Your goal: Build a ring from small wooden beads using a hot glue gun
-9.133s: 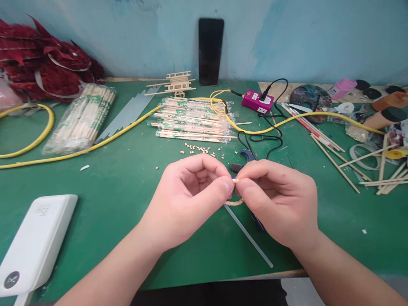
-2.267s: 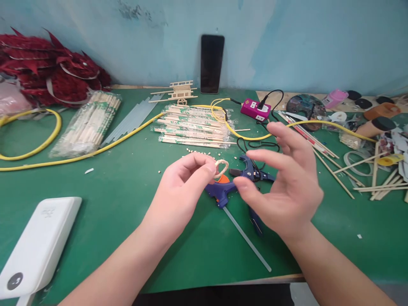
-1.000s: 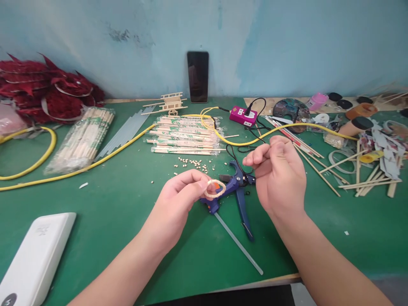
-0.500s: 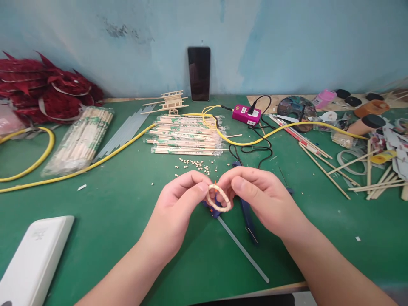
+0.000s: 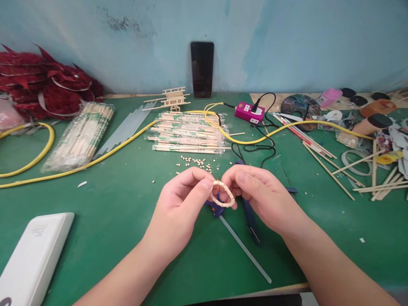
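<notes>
A small pale ring of short wooden pieces [image 5: 228, 202] is held up over the middle of the green table. My left hand [image 5: 183, 202] pinches its left edge between thumb and fingers. Curled beside the ring's right side is my right hand [image 5: 259, 193]; its fingertips are partly behind the ring, and whether they grip it is hard to see. Below and behind lies a blue glue gun [image 5: 247, 212], partly hidden by my hands, with a translucent glue stick [image 5: 245, 248] sticking out toward the front edge.
Small wooden bits [image 5: 197, 162] are scattered beyond my hands, before wrapped chopsticks [image 5: 188, 138]. A yellow cable [image 5: 117, 148] crosses the table to a purple power strip [image 5: 249, 112]. A white power bank [image 5: 38, 255] lies front left, loose sticks [image 5: 328, 170] right. A phone [image 5: 202, 70] leans on the wall.
The ring and both hands have shifted slightly right in view, and the ring's tilt has changed a little. The background has also shifted slightly.
</notes>
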Action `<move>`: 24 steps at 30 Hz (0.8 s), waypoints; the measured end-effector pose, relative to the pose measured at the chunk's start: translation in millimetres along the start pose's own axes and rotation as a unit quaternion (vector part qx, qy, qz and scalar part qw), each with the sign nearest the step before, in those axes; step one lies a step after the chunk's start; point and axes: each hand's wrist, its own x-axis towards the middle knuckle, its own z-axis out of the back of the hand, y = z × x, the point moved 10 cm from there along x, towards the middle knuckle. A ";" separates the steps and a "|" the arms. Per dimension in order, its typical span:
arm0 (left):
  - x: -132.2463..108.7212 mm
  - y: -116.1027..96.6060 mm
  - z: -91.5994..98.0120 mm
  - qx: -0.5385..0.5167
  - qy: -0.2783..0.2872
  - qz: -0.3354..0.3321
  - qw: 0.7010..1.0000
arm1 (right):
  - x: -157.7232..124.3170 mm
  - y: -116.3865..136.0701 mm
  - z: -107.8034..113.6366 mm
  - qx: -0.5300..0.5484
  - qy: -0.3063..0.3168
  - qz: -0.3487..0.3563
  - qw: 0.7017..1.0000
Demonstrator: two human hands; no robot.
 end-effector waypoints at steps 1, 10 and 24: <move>-0.1 -0.9 -0.3 0.003 -0.002 -0.002 1.000 | -0.2 -0.1 -1.2 -0.006 0.005 -0.004 1.000; -6.1 -26.8 3.0 0.154 -0.061 -0.095 0.982 | -0.5 2.4 1.1 -0.013 -0.020 0.001 1.000; -8.0 -22.2 -2.5 0.212 -0.043 -0.102 0.971 | -0.7 2.8 7.7 -0.018 -0.047 -0.005 0.999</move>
